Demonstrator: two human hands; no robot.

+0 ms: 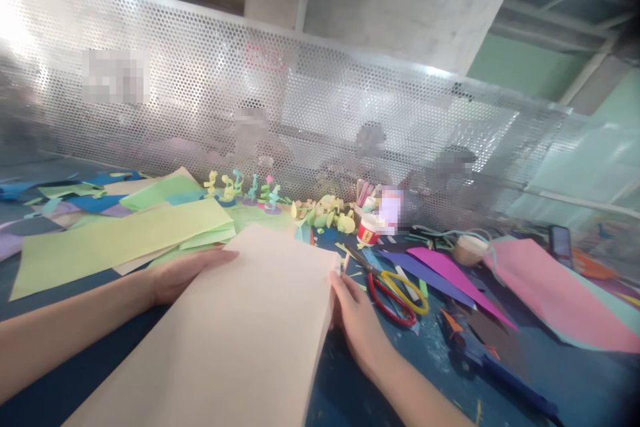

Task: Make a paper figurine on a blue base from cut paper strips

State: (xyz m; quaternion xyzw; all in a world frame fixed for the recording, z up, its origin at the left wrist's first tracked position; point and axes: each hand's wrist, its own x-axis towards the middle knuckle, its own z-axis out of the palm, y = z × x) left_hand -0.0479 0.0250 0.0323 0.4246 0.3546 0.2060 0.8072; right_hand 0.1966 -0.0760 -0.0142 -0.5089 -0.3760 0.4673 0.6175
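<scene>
A large pale cream sheet or stack of paper point(240, 327) lies in front of me, its far end between my hands. My left hand point(187, 273) holds its left edge, with part of the fingers hidden by the paper. On the right edge, near the far corner, my right hand point(353, 310) grips it with the thumb on top. Just right of that hand are scissors with red handles point(393, 303) and scissors with yellow handles point(410, 287). Light green paper point(120, 240) lies beyond my left forearm.
Small paper figures point(240, 187) stand at the back, beside a red and white cup point(369, 230). Purple, magenta and pink sheets point(565, 293), a blue glue gun point(485, 360) and a phone point(561, 245) lie right. A perforated metal screen point(200, 80) borders the blue table.
</scene>
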